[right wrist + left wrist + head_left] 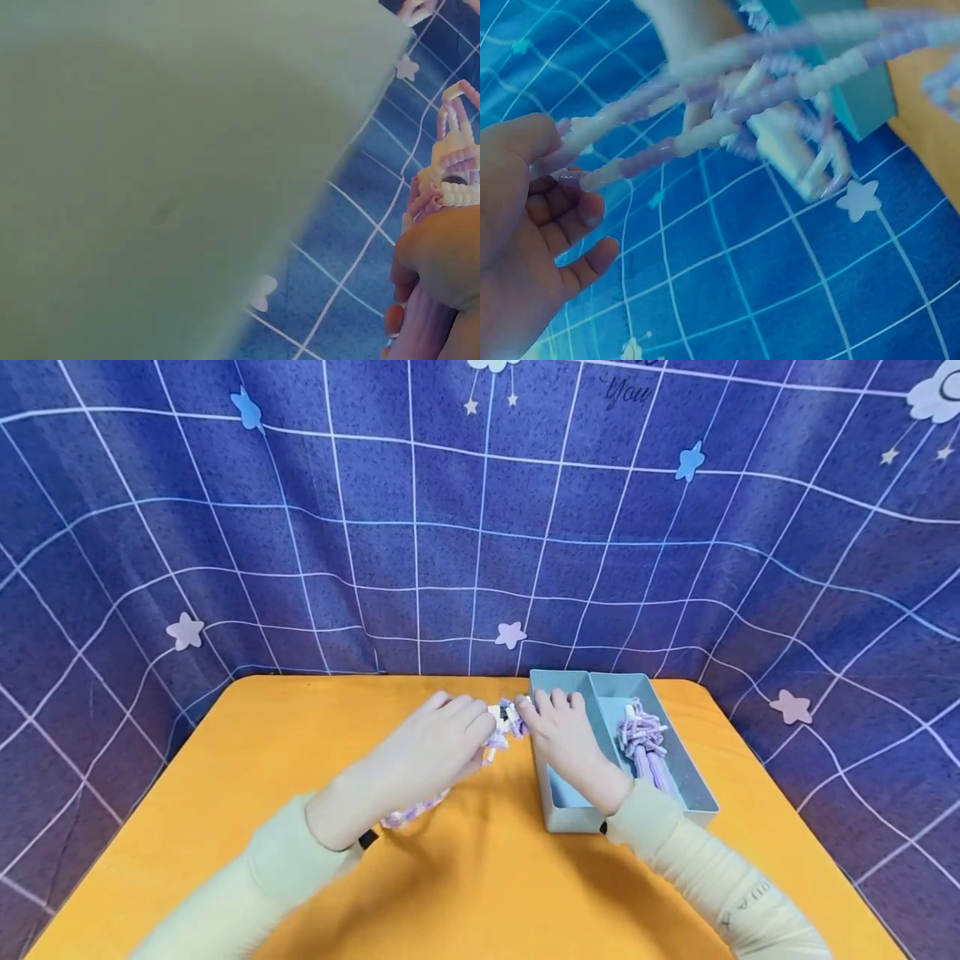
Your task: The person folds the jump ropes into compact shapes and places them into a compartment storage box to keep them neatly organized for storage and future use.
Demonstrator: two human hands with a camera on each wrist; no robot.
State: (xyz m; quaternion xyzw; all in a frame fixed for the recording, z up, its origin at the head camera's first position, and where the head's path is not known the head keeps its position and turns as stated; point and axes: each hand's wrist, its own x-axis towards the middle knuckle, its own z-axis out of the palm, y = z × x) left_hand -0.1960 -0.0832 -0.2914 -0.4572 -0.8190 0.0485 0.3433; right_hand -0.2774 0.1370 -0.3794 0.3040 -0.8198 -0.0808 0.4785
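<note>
A purple-and-white beaded jump rope (498, 739) stretches between my two hands above the table. My left hand (442, 737) pinches the beaded strands between thumb and fingers, and part of the rope (412, 812) shows below that wrist. Two long strands (697, 142) run out from the left thumb in the left wrist view, slightly blurred. My right hand (568, 735), at the left rim of the blue-grey bin, grips the rope's bundled end. Its fingers curl round a light purple handle (424, 322) in the right wrist view, with beaded coils wrapped just above.
The two-compartment bin (555, 820) stands on the right of the orange table (285, 735). Another bundled purple-and-white rope (642, 735) lies in its right compartment. A blue curtain (450, 552) with white grid lines and stars hangs behind the table.
</note>
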